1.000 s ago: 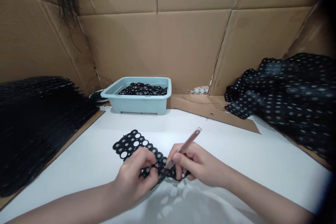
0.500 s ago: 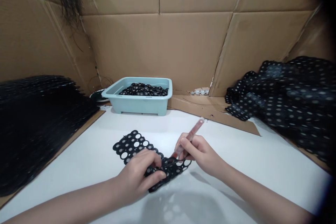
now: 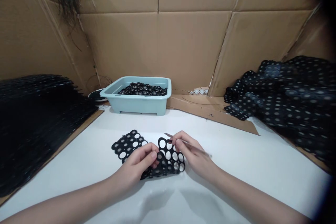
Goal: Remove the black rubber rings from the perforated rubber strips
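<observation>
A strip of black lace fabric with rows of round holes lies across the white table, its right part lifted and folded up. My left hand pinches the lace near its middle between thumb and fingers. Closed around a slim pointed tool with a pale, flat handle is my right hand. The tool's thin dark tip points left, above the lace and apart from it. My right fingertips meet the lace's raised upper edge; whether they also grip it I cannot tell. Some of the round holes are open, others filled with sheer mesh.
Behind the lace stands a light blue plastic basin holding more black lace. A large heap of dotted black fabric lies at the right. Stacked black material fills the left side. Cardboard walls enclose the white table.
The tool has swung round in my right hand: its tip now points up and left, away from the lace. The lace's right part has been lifted and spread. My left hand has shifted slightly left.
</observation>
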### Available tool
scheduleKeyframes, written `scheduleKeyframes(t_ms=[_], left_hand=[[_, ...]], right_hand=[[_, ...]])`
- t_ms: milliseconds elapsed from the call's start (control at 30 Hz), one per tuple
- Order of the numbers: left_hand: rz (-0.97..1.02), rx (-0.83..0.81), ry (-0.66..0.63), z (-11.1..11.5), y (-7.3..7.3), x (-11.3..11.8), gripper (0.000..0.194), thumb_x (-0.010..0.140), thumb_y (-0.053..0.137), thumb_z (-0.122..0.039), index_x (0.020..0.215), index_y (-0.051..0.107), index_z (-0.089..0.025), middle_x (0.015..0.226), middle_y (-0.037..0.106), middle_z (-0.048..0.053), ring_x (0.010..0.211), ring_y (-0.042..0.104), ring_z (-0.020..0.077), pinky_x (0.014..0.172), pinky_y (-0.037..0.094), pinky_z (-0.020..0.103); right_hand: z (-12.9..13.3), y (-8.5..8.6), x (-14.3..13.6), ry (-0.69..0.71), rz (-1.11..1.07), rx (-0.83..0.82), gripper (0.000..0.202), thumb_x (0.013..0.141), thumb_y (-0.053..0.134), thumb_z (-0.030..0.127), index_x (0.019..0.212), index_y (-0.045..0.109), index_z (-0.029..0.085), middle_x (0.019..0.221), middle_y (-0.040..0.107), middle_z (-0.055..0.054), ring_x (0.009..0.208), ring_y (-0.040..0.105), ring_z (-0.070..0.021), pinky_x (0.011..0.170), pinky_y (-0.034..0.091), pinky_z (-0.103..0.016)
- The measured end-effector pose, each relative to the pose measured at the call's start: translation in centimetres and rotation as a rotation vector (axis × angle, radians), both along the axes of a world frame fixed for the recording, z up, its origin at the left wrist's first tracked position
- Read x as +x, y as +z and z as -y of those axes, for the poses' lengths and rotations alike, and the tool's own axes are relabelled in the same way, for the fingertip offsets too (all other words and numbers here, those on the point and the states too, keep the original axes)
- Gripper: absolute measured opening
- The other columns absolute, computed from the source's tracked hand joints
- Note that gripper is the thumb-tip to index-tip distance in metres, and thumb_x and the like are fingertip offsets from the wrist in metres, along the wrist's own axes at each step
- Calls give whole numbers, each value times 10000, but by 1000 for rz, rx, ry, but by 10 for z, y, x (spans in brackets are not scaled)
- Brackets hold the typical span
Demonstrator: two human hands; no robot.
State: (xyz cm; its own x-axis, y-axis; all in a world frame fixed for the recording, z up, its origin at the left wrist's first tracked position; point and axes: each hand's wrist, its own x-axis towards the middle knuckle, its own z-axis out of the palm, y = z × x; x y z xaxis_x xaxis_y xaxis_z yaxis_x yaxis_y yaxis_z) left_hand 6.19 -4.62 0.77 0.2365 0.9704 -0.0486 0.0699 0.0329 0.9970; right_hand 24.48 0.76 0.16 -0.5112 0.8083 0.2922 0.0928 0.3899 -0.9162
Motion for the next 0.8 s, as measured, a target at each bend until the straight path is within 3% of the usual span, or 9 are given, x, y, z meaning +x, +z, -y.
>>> scheduleKeyframes(t_ms=[133, 267, 400, 600, 700, 800], left_hand=[[-56, 59, 5, 0, 3, -1, 210, 822, 439, -378, 755, 450, -179, 663, 435, -16, 667, 428, 126, 634, 338, 232], [-48, 102, 5, 2, 3, -2, 194, 836, 422, -370, 787, 454, -185, 671, 463, -12, 673, 458, 128, 634, 360, 234], [-2, 136, -16, 3, 1, -1, 143, 824, 465, -333, 872, 470, -198, 741, 475, -5, 725, 467, 122, 662, 370, 224], [92, 85, -120, 4, -3, 2, 242, 771, 556, -312, 950, 449, -188, 764, 453, 7, 718, 439, 117, 633, 363, 217], [2, 99, -120, 6, -4, 3, 184, 811, 480, -359, 845, 433, -185, 694, 410, -11, 627, 388, 105, 552, 324, 212], [-160, 195, -8, 9, -4, 4, 177, 855, 387, -360, 807, 423, -193, 714, 410, -6, 643, 378, 117, 579, 322, 235]], right_hand=[[7, -3, -1, 59, 73, 33, 197, 808, 485, 314, 778, 334, 191, 791, 455, 4, 672, 411, -110, 623, 346, -219], [9, -11, -3, -34, 206, 194, 298, 710, 590, 239, 763, 300, 197, 736, 391, 22, 619, 352, -103, 560, 308, -203], [9, -16, -4, -82, 236, 371, 265, 718, 556, 185, 769, 296, 197, 759, 379, 16, 624, 354, -105, 551, 305, -204], [13, -19, -4, -147, 264, 560, 197, 754, 514, 147, 786, 323, 186, 789, 388, -13, 678, 400, -125, 566, 347, -221], [11, -22, -3, -171, 256, 711, 179, 776, 497, 172, 797, 319, 185, 775, 390, -27, 668, 404, -140, 550, 348, -237], [2, -22, 0, -186, 261, 877, 166, 790, 490, 180, 803, 325, 186, 747, 403, -28, 647, 406, -147, 543, 340, -246]])
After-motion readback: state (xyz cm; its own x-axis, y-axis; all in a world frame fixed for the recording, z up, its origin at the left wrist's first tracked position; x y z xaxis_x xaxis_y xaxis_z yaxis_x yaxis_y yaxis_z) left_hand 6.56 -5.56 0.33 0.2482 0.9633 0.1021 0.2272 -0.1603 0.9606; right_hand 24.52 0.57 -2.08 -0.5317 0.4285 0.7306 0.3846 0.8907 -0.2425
